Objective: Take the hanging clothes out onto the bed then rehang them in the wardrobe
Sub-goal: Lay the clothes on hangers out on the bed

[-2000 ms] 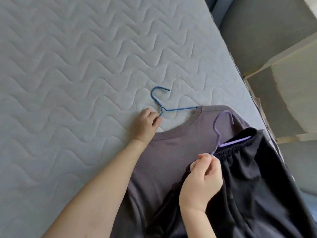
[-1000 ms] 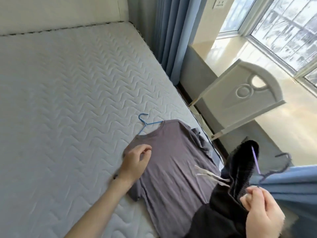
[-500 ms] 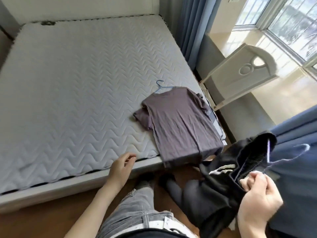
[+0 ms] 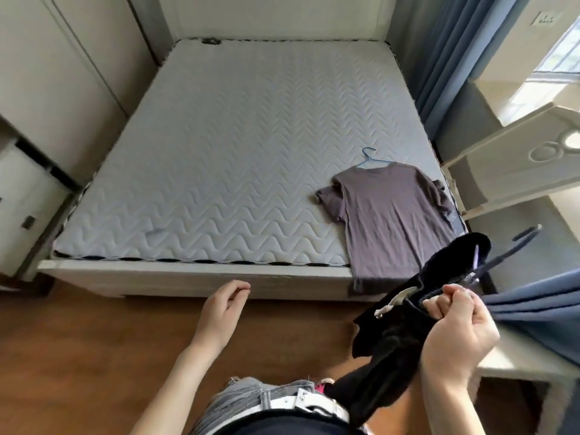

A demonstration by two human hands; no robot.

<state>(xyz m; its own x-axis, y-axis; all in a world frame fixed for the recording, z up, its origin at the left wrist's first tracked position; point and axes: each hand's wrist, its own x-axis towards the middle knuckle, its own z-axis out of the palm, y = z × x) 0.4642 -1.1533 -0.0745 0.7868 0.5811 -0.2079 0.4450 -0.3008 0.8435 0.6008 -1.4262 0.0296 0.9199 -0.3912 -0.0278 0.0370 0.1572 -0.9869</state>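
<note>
Black garment [image 4: 405,328] on its purple hanger [image 4: 502,254] is now being carried off the bed [image 4: 219,152], pinched at the waistband by the right hand [image 4: 458,334]'s fingers; left hand [image 4: 222,312] is hovering loosely curled, holding nothing; grey T-shirt [image 4: 392,221] is staying behind, well beyond both hands; rehanging is probably starting; hanger hook is blurring, garment's lower end is dropping out of sight.
</note>
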